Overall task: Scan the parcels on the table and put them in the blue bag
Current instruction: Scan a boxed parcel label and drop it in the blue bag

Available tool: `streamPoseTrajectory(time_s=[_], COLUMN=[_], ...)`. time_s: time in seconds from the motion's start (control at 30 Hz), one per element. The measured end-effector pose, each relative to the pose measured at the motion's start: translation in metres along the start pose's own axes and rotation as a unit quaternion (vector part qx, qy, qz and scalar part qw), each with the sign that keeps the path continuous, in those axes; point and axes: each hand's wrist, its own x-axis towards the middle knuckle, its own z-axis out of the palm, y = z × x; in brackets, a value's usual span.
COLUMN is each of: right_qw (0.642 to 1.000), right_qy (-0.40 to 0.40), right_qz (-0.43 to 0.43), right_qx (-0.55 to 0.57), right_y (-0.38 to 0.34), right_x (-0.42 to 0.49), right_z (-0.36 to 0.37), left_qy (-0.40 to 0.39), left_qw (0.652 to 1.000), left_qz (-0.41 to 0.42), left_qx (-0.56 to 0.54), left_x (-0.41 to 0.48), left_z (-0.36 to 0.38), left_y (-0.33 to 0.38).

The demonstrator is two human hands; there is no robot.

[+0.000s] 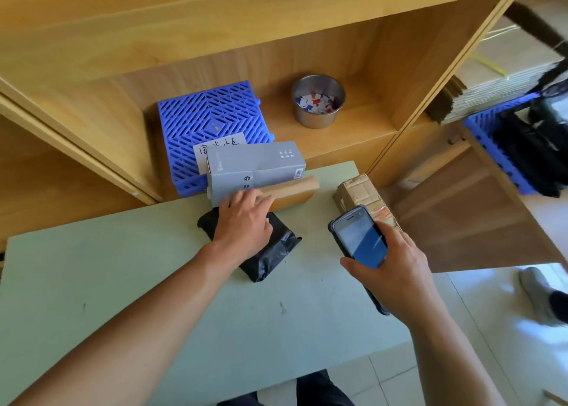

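Green table (pixel 123 282) bears four parcels (pixel 255 165) (pixel 295 190) (pixel 270 252) (pixel 356 190); right hand (pixel 396 270) grips one scanner (pixel 359 239).

Wooden shelf (pixel 215 21) behind pale green worktop (pixel 123 282). On shelf: steel cup (pixel 318 119) with red, white and blue paper scraps, blue crate (pixel 212 113), handwritten card (pixel 226 142) on it. Right: cardboard stack (pixel 491 76), second crate (pixel 504 162) holding black bags (pixel 528 153). Tiled floor (pixel 491 328).

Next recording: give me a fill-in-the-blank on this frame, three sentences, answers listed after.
1. Of the left hand and right hand, the ____ one holds the scanner.
2. The left hand is over the ____ plastic parcel.
3. The grid crate on the shelf is ____.
Answers: right; black; blue.
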Motion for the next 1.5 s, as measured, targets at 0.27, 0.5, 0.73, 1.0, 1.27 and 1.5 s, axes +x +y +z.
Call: streamPoseTrajectory(time_s=[0.27, 0.5, 0.73, 1.0, 1.27, 1.5], right_qw=[0.999, 0.999, 0.999, 0.999, 0.999, 0.996], right_qy=[-0.023, -0.026, -0.037, -0.039, -0.029, -0.048], right_qz=[-0.039, -0.025, -0.008, -0.005, -0.028, -0.049], right_qx=[0.010, 0.002, 0.001, -0.008, -0.013, -0.062], right_y=[0.002, 0.018, 0.033, 0.033, 0.031, 0.016], right_x=[0.013, 0.018, 0.018, 0.025, 0.034, 0.042], right_z=[0.004, 0.009, 0.017, 0.019, 0.015, 0.008], left_qy=[0.040, -0.005, -0.070, -0.153, -0.130, -0.061], left_qw=[0.999, 0.999, 0.997, 0.986, 0.989, 0.995], left_qz=[-0.025, -0.032, -0.011, -0.011, 0.007, -0.001], left_qx=[-0.022, -0.003, 0.033, 0.065, 0.073, 0.074], left_x=[-0.012, -0.013, 0.013, 0.038, 0.032, 0.003], left_z=[-0.003, 0.017, 0.036, 0.056, 0.055, 0.019], left_y=[0.006, 0.005, 0.001, -0.006, -0.005, 0.013])
